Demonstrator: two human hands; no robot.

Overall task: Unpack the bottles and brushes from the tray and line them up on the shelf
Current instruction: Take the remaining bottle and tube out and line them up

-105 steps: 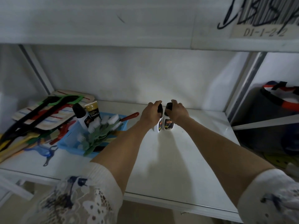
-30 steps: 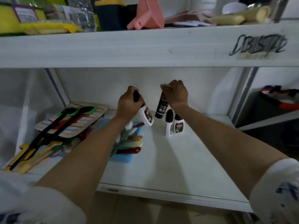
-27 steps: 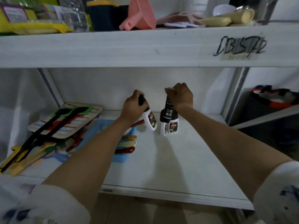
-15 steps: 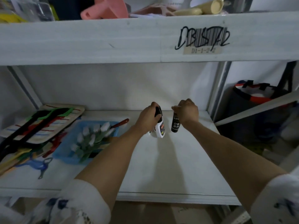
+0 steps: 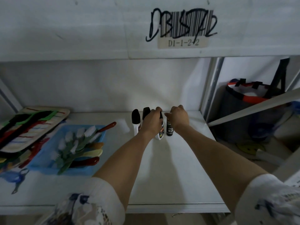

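Observation:
Two white bottles with black caps [image 5: 136, 121] stand upright at the back of the white shelf [image 5: 170, 176]. To their right, my left hand [image 5: 152, 121] grips a third white bottle [image 5: 160, 132] standing on the shelf. Beside it my right hand [image 5: 178, 116] holds the top of a slim black bottle [image 5: 169, 129], also upright on the shelf. The four bottles form a row. A blue tray [image 5: 48, 158] on the left holds several brushes [image 5: 76, 143] with white bristles and coloured handles.
A stack of flat striped pads and coloured plastic tools [image 5: 24, 125] lies left of the tray. A blue tool [image 5: 17, 179] lies at the shelf's front left. The upper shelf's edge with a barcode label [image 5: 183, 31] hangs overhead. A metal upright [image 5: 211, 88] bounds the right side.
Both hands took a bottle each from the tray and carried them right. They have come down, and the two bottles now stand on the shelf right of the first two.

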